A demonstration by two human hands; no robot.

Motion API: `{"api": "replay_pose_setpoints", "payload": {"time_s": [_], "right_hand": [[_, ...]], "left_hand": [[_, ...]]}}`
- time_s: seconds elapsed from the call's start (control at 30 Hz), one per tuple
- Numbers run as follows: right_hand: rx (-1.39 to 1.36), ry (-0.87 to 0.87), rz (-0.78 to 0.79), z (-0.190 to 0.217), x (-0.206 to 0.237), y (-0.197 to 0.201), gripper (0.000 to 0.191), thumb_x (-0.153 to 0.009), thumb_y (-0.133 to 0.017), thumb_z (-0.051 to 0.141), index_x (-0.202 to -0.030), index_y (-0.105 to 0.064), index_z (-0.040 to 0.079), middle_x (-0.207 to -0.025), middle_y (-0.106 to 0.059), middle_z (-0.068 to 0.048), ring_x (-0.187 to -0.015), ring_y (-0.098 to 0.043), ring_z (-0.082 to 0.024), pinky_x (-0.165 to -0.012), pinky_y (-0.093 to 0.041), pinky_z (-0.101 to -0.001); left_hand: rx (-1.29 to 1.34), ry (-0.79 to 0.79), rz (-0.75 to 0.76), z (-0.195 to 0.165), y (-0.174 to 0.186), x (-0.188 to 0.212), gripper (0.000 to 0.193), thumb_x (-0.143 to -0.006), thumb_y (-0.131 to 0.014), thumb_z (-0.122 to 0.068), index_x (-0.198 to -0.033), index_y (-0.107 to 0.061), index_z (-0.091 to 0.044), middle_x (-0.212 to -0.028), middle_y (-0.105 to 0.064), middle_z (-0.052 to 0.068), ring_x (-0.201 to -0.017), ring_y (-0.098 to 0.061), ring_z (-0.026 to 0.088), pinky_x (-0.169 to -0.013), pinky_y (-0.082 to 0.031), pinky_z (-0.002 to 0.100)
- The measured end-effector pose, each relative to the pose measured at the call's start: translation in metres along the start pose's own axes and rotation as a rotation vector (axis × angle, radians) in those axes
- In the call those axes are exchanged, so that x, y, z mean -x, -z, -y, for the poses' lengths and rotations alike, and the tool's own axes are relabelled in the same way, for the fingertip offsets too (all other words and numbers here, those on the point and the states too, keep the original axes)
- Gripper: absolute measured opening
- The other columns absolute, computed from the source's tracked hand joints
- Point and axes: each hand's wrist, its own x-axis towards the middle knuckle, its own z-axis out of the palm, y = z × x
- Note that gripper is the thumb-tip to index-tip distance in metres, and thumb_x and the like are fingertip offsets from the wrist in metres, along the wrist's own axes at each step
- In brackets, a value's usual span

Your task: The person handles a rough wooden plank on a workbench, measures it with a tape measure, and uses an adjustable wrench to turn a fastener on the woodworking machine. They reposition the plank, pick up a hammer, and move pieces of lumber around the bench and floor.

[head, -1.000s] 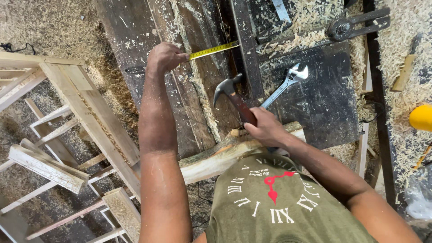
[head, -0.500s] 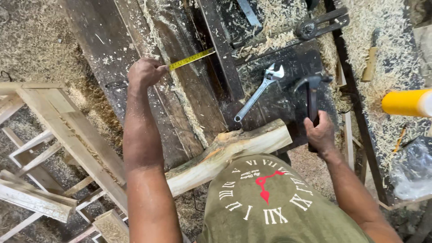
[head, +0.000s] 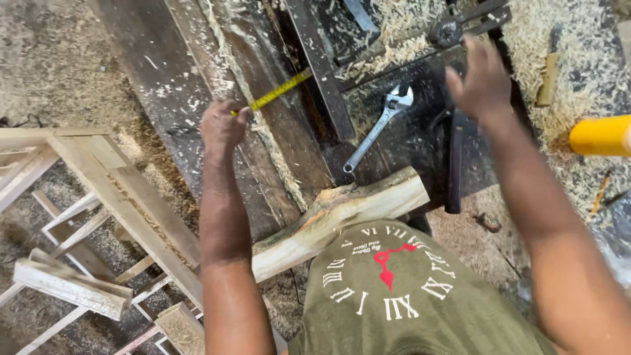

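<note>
L hand is closed in a fist, pinching the end of a yellow tape measure blade. The tape runs up and to the right across a dark, dusty plank toward a dark metal bar.

R hand is raised over the bench w/ fingers spread apart, holding nothing and touching nothing. It sits above the head end of a hammer, which lies on the dark metal plate, handle pointing toward the person. An adjustable wrench lies just beside the hammer on the same plate, jaw end up, between the two hands.

A rough log section, bark partly on, pale cut end to the right, lies across the bench edge near the person's torso, below the wrench. Whether it touches the hammer handle cannot be told.

Sawdust and shavings cover the upper right. A yellow cylindrical object shows at the right edge, cut off by the frame. Pale wooden frames stand on the floor to the left, well apart from both hands.
</note>
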Motion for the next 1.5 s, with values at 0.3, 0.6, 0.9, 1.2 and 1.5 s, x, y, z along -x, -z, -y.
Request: {"api": "replay_pose_setpoints", "payload": {"time_s": [0.3, 0.6, 0.9, 1.2, 1.5], "right_hand": [[0.417, 0.276, 0.288, 0.003, -0.123, 0.012, 0.031, -0.107, -0.061, 0.027, -0.125, -0.060, 0.001, -0.110, -0.061, -0.018, -0.101, -0.064, -0.032, -0.096, -0.054, -0.0466], [0.631, 0.284, 0.338, 0.013, -0.120, 0.014, 0.039, -0.113, -0.050, 0.035, -0.118, -0.060, -0.002, -0.097, -0.060, -0.016, -0.086, -0.062, -0.025, -0.074, -0.059, -0.0394], [0.622, 0.321, 0.298, 0.012, -0.121, 0.020, 0.051, -0.111, -0.048, 0.049, -0.122, -0.066, 0.003, -0.117, -0.067, -0.020, -0.106, -0.067, -0.033, -0.085, -0.057, -0.0470], [0.389, 0.104, 0.287, 0.013, -0.111, 0.011, 0.054, -0.114, -0.046, 0.047, -0.111, -0.068, -0.002, -0.106, -0.071, -0.024, -0.095, -0.072, -0.039, -0.083, -0.056, -0.0518], [0.069, 0.032, -0.073, -0.003, -0.102, -0.044, 0.051, -0.109, -0.053, 0.048, -0.109, -0.065, -0.002, -0.103, -0.070, -0.025, -0.091, -0.068, -0.041, -0.075, -0.054, -0.0568]], "left_hand": [[-0.014, 0.106, 0.073, 0.001, -0.023, 0.044, 0.028, -0.098, -0.070, -0.045, -0.119, -0.071, -0.026, -0.100, -0.065, 0.008, -0.092, -0.060, 0.023, -0.075, -0.056, 0.037], [-0.183, -0.162, -0.311, -0.009, -0.083, 0.097, 0.057, -0.092, -0.071, -0.056, -0.127, -0.057, -0.014, -0.109, -0.061, 0.010, -0.101, -0.057, 0.026, -0.084, -0.050, 0.046], [-0.201, -0.181, -0.591, -0.055, -0.062, 0.142, 0.059, -0.073, -0.077, -0.042, -0.120, -0.060, -0.010, -0.117, -0.061, 0.013, -0.118, -0.054, 0.034, -0.098, -0.044, 0.059], [0.178, -0.461, 0.057, -0.211, -0.117, 0.170, 0.059, -0.089, -0.069, -0.012, -0.142, -0.051, 0.004, -0.124, -0.064, 0.024, -0.100, -0.065, 0.038, -0.081, -0.059, 0.049], [-0.098, -0.234, -0.057, -0.252, -0.197, 0.106, 0.028, -0.095, -0.060, -0.007, -0.121, -0.056, 0.002, -0.118, -0.060, 0.023, -0.109, -0.063, 0.040, -0.091, -0.056, 0.050]]}}
